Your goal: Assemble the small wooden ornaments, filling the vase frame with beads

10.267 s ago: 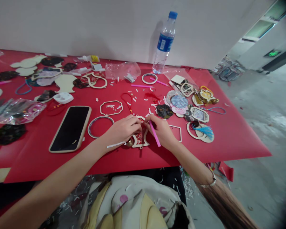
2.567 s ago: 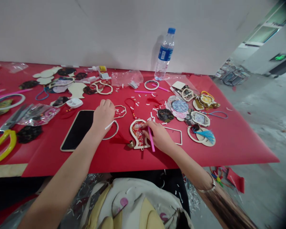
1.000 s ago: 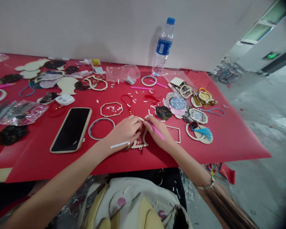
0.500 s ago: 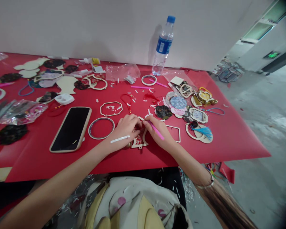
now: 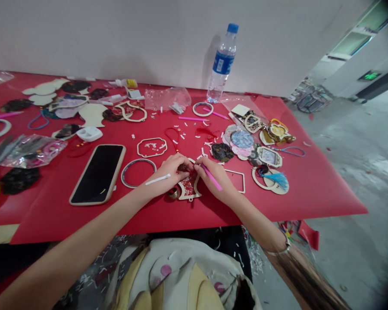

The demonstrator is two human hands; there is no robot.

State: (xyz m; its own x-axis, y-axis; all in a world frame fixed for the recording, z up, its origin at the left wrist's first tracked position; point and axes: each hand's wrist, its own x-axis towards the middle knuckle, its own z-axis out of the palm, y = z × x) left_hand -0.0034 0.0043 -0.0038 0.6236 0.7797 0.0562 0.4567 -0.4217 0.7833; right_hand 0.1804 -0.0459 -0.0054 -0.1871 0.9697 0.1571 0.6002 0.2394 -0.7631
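Wooden frame [image 5: 190, 189], bell-shaped, lying flat on the red-covered worktop [image 5: 51, 219], directly between both hands, with red patterned fabric filling its opening. Long axis running roughly away from the body, narrow top beneath the fingertips, wide base nearest the torso.

Left grip [image 5: 171, 172] curled over the frame's upper left, fingers bunched against the fabric; pinch or plain press impossible to tell, the fingertips being hidden. Right grip [image 5: 213, 178] pressed together around a pink stick [image 5: 211, 177], pinching it between thumb and fingers, tip angled down and left into the frame's top edge. Both grips nearly touching above the frame, the left slightly nearer its fabric, the right nearer the stick's point of contact.

White strip [image 5: 158, 179] lying across the left wrist. Brass bell [image 5: 173, 194] just beside the frame's lower left. Round hoop [image 5: 138, 173] left of the frame, square frame [image 5: 235, 181] right of it. Red cord loop [image 5: 172, 140] beyond the frame, black phone [image 5: 97, 174] well to its left.
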